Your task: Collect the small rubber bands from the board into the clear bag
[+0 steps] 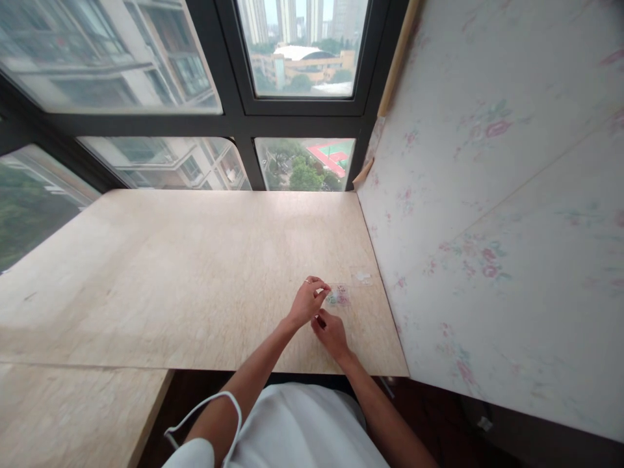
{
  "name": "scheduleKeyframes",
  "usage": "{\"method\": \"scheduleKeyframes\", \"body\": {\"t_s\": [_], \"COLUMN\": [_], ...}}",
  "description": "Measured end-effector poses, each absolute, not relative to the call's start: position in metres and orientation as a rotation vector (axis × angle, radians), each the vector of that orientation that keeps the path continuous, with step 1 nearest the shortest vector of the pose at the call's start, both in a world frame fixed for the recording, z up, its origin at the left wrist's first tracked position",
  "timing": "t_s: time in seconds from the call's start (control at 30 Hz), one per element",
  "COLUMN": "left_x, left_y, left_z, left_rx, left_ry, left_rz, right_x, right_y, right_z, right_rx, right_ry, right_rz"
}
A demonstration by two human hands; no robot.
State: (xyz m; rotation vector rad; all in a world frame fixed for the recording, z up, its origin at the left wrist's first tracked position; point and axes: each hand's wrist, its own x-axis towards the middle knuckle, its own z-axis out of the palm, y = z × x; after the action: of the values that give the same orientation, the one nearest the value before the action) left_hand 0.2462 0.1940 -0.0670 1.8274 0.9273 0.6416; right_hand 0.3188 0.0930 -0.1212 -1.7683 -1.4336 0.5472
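Note:
A small clear sheet with pink and green designs lies on the pale stone-look ledge. My left hand, with a ring on one finger, reaches in from the left. Its thumb and fingertips are pinched together at the sheet's upper left edge; whether they grip the sheet or a tiny piece is too small to tell. Just below and nearer to me is my right hand, its fingers curled and closed beside the sheet's lower left corner. What those fingers hold, if anything, is hidden. Beyond the sheet lies a clear, whitish piece.
The broad ledge runs to dark window frames at the back. A flower-patterned wall rises close on the right, with peeling trim near the window. A white cord loop hangs by my left arm.

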Motion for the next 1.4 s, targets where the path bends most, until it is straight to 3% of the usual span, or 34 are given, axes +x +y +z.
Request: {"method": "scheduleKeyframes", "body": {"t_s": [0.4, 0.67, 0.83, 1.0, 1.13, 1.4], "left_x": [0.219, 0.138, 0.107, 0.106, 0.105, 0.103], "left_y": [0.208, 0.218, 0.213, 0.213, 0.215, 0.217], "left_z": [-0.081, -0.104, -0.123, -0.127, -0.123, -0.123], "left_rx": [1.856, 2.01, 1.996, 1.977, 1.96, 1.911], "left_ry": [1.082, 1.362, 1.371, 1.35, 1.339, 1.332], "left_rz": [0.71, 0.792, 0.934, 0.938, 0.944, 0.953], "right_x": [0.317, 0.337, 0.392, 0.442, 0.446, 0.432], "right_y": [0.09, 0.085, 0.1, 0.125, 0.138, 0.15], "right_z": [-0.116, -0.098, -0.078, -0.073, -0.07, -0.069], "right_rx": [-1.715, -1.527, -1.696, -2.329, -2.733, -2.8], "right_ry": [-1.398, -1.082, -0.952, -1.107, -1.177, -1.165], "right_rz": [0.64, 1.064, 0.693, 0.266, 0.325, 0.289]}}
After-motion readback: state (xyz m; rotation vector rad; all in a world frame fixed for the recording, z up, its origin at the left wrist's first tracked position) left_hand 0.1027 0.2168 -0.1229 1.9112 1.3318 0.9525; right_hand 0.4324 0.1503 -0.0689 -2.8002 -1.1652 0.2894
